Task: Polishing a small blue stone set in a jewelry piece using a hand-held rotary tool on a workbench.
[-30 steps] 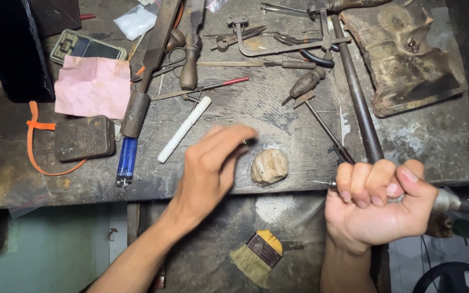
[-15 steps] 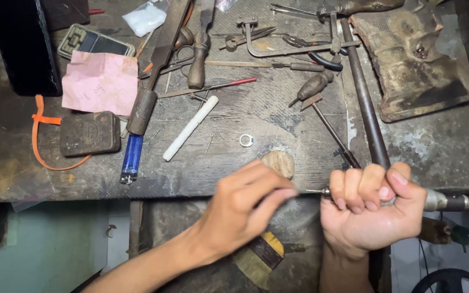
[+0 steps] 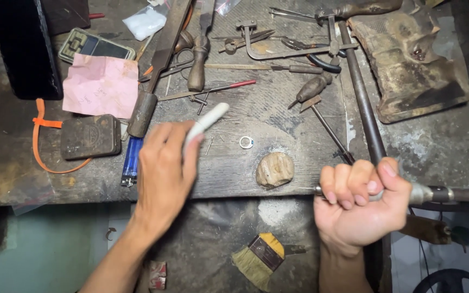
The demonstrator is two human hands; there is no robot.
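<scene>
The left hand point(image 3: 164, 171) had its fingers closed on a white stick point(image 3: 206, 122), long axis pointing up and right, over the surface point(image 3: 299, 135). The right hand point(image 3: 360, 206) was fisted around a metal handpiece point(image 3: 435, 193) lying horizontal, tip leftward. A small ring point(image 3: 246, 142) lay near a wooden lump point(image 3: 274, 169), apparently untouched. A blue lighter point(image 3: 132, 160) lay just beside the left hand.

A pink paper scrap point(image 3: 101, 86) lies far left on the surface point(image 3: 435, 157), a blue lighter point(image 3: 132, 160) nearer. Small silver ring point(image 3: 246, 142) sits mid-surface, a tan stone lump point(image 3: 274, 169) just beside it; brush point(image 3: 260, 259) lies below the near edge.
</scene>
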